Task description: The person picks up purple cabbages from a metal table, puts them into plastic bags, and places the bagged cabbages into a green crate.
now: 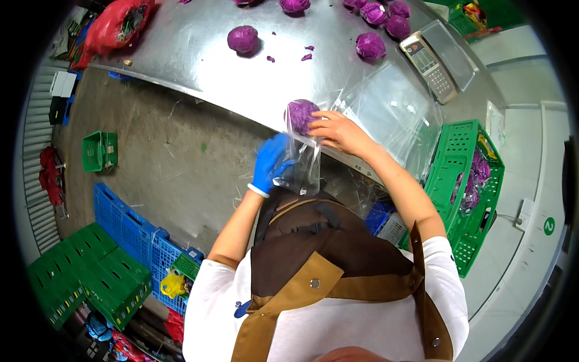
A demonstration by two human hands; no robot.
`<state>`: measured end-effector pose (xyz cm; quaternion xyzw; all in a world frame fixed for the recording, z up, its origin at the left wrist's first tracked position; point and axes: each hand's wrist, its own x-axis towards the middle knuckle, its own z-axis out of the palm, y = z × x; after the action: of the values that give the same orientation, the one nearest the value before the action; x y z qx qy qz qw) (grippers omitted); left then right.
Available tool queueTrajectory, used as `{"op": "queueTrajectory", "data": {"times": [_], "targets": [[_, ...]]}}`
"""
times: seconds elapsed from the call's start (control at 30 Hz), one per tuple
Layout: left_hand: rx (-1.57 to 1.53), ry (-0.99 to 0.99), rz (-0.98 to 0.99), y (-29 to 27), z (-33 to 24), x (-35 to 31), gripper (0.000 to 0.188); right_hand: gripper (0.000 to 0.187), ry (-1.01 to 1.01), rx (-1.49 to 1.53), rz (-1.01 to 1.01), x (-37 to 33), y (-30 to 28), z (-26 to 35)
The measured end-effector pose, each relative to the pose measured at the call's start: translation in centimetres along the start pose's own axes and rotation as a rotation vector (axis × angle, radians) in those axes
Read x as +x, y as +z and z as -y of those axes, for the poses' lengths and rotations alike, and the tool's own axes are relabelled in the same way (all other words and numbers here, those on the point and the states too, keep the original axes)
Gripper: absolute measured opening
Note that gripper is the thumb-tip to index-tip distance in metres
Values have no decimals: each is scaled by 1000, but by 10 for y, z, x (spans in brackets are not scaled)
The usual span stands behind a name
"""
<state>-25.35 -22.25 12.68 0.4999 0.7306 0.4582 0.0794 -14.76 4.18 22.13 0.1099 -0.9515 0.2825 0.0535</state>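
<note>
At the near edge of the steel table (pixel 199 75), a red cabbage (pixel 300 116) sits at the mouth of a clear plastic bag (pixel 307 172), seemingly partly inside it. The bag hangs down over the edge in front of my apron. My left hand (pixel 269 161), in a blue glove with a white cuff, closes on the bag's left side. Bare, my right hand (pixel 339 131) curls its fingers against the cabbage's right side; whether film lies between them I cannot tell. Beyond the hands lies another red cabbage (pixel 242 39) with loose purple leaf scraps.
Several cabbages (pixel 374 13) are grouped at the back right by a scale (pixel 429 66). Flat clear bags (pixel 389 111) lie right of my hand. A green crate (pixel 453 145) holds bagged cabbages. A red sack (pixel 117 24) stands far left; blue and green crates (pixel 108 274) stand lower left.
</note>
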Motion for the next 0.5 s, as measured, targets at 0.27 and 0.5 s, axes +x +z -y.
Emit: {"op": "queueTrajectory", "data": {"times": [0.27,0.5], "targets": [[-690,-366,191,-32,21,86,36,23,705,863,-315,-31,-7,-100],[-1372,-1059,294,25,103,93,52,31,1057,991,-448,-37,5,-111]]}}
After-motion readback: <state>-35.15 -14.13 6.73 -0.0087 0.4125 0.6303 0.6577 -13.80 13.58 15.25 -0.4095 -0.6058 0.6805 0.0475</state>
